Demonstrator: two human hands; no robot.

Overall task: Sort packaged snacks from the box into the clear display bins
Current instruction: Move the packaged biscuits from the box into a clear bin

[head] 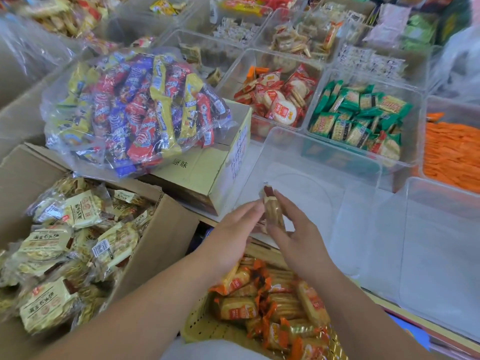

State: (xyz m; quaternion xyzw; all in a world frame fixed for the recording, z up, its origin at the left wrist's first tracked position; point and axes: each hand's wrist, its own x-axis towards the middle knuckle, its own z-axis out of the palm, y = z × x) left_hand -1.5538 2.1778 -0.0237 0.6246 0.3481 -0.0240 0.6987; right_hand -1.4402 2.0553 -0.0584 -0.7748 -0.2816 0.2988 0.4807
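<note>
Left hand (233, 229), right hand (296, 237) pinching one cracker packet (272, 210)

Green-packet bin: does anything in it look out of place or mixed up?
Yes. In the green-packet bin, one red-edged round cracker packet lies at the near right corner among the green packets. It resembles the packets in the red-packet bin to the left, so it looks misplaced.

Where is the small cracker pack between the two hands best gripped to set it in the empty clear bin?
Pinch the cracker pack mid-body across its long sides, coming from left and right. It stands on end, crimped seal up, so those sides face the left hand and right hand; the thin seal would likely flex.
</note>
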